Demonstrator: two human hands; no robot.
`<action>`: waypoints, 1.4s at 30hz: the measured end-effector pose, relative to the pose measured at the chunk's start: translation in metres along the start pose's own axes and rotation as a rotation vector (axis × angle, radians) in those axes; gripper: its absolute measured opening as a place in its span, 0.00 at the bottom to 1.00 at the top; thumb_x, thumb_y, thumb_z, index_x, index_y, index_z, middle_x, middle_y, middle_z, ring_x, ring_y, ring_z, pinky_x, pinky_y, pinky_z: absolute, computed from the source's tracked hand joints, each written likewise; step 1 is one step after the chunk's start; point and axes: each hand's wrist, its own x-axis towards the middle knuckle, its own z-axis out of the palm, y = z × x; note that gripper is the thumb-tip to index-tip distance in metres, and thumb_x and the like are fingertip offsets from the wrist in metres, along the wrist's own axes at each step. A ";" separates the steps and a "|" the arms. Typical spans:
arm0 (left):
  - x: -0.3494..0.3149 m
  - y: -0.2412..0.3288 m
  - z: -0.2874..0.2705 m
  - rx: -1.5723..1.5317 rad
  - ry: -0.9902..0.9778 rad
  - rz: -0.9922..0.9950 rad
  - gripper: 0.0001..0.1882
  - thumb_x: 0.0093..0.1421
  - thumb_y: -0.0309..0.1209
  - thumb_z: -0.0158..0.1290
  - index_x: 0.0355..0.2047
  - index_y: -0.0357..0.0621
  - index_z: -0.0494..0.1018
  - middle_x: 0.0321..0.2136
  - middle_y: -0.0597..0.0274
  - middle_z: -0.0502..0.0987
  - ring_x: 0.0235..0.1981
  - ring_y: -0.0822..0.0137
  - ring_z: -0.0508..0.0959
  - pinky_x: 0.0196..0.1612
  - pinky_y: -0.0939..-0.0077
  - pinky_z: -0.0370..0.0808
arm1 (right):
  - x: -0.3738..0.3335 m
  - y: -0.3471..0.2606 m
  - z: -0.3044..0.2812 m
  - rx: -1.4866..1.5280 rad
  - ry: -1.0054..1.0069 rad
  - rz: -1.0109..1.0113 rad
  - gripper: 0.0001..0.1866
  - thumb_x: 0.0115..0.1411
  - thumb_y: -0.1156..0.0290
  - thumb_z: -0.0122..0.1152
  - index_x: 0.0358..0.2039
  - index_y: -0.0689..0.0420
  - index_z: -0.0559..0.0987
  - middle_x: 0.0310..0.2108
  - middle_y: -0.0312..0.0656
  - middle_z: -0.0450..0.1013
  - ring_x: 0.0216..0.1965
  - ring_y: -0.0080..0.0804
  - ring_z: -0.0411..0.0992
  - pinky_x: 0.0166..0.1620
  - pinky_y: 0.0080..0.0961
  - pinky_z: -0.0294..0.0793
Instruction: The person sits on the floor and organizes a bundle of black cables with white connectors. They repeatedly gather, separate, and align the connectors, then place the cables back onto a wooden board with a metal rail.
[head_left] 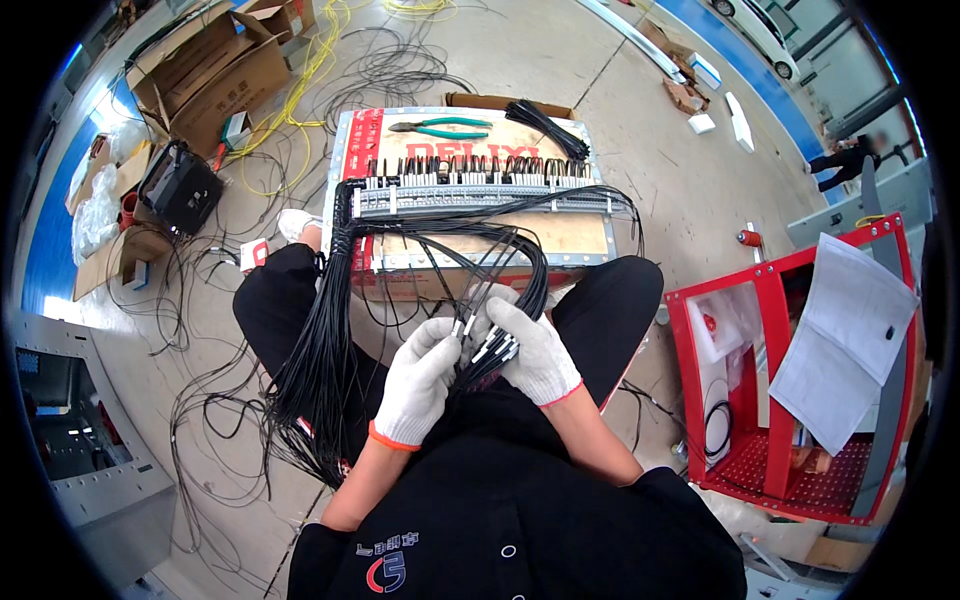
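Observation:
My left hand (pixel 416 388), in a white knit glove, is closed with a black wire pinched between thumb and fingers. That wire has a white sleeve near its tip. My gloved right hand (pixel 538 355) is wrapped round a bundle of black wires (pixel 540 282) beside it. Their white-sleeved ends (pixel 496 348) stick out below the fingers. These wires loop down from a grey terminal strip (pixel 480 198) lying across a wooden-topped box (pixel 590 240). A second, thicker wire bundle (pixel 318 345) hangs from the strip's left end over my left leg.
Green-handled pliers (pixel 440 127) and a tied coil of black wire (pixel 548 128) lie on the box. A red metal frame (pixel 776 400) with papers (pixel 850 340) stands at right. At left are a grey cabinet (pixel 95 420), cartons (pixel 215 95) and loose cables. Another person (pixel 848 160) is far right.

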 end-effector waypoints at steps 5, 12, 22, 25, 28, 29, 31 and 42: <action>-0.004 -0.001 0.001 0.018 -0.042 0.003 0.11 0.58 0.19 0.57 0.42 0.40 0.73 0.37 0.63 0.79 0.37 0.72 0.77 0.45 0.78 0.73 | 0.000 -0.001 -0.010 -0.071 0.006 0.024 0.08 0.64 0.71 0.57 0.40 0.62 0.77 0.31 0.36 0.75 0.29 0.22 0.72 0.35 0.20 0.74; -0.006 -0.007 -0.005 0.041 -0.076 0.044 0.20 0.54 0.16 0.59 0.49 0.39 0.71 0.43 0.59 0.80 0.44 0.69 0.79 0.52 0.74 0.74 | 0.003 0.008 -0.027 -0.051 -0.022 -0.034 0.09 0.64 0.70 0.57 0.40 0.61 0.76 0.34 0.40 0.76 0.33 0.27 0.76 0.39 0.25 0.78; 0.000 -0.011 -0.015 -0.144 -0.059 -0.054 0.15 0.59 0.18 0.56 0.48 0.35 0.72 0.41 0.57 0.80 0.41 0.69 0.80 0.48 0.75 0.76 | 0.001 0.005 -0.020 -0.054 -0.031 -0.011 0.06 0.61 0.74 0.61 0.39 0.60 0.79 0.33 0.39 0.78 0.32 0.26 0.77 0.36 0.23 0.77; -0.001 -0.012 -0.015 -0.069 -0.043 -0.047 0.17 0.58 0.19 0.58 0.48 0.35 0.73 0.42 0.58 0.80 0.42 0.69 0.80 0.50 0.75 0.75 | 0.002 0.006 -0.024 -0.024 -0.007 -0.001 0.05 0.61 0.76 0.61 0.38 0.59 0.79 0.32 0.38 0.78 0.32 0.26 0.77 0.35 0.23 0.77; -0.002 -0.013 -0.015 -0.020 -0.046 -0.031 0.19 0.57 0.21 0.59 0.50 0.36 0.72 0.43 0.59 0.80 0.44 0.68 0.79 0.53 0.73 0.74 | 0.002 0.007 -0.025 0.001 0.004 -0.009 0.03 0.61 0.76 0.61 0.36 0.58 0.79 0.31 0.37 0.77 0.31 0.26 0.76 0.35 0.23 0.77; -0.002 -0.012 -0.013 -0.025 -0.050 -0.030 0.19 0.57 0.21 0.59 0.50 0.36 0.72 0.43 0.59 0.80 0.44 0.69 0.79 0.52 0.74 0.74 | 0.001 0.007 -0.023 0.017 0.008 -0.016 0.02 0.61 0.76 0.62 0.35 0.58 0.79 0.31 0.36 0.77 0.31 0.25 0.76 0.34 0.23 0.77; -0.003 -0.010 -0.010 -0.020 -0.060 -0.032 0.18 0.57 0.20 0.58 0.49 0.36 0.73 0.42 0.60 0.80 0.44 0.70 0.79 0.52 0.75 0.74 | 0.000 0.008 -0.022 0.028 0.020 -0.025 0.01 0.61 0.76 0.62 0.34 0.57 0.78 0.30 0.36 0.77 0.30 0.25 0.76 0.33 0.23 0.76; -0.002 -0.004 0.003 0.088 0.071 -0.069 0.12 0.61 0.20 0.53 0.45 0.36 0.74 0.40 0.61 0.80 0.41 0.72 0.78 0.48 0.78 0.74 | 0.007 0.015 -0.017 0.009 0.066 -0.064 0.10 0.66 0.65 0.58 0.31 0.57 0.77 0.25 0.39 0.75 0.25 0.26 0.74 0.28 0.24 0.74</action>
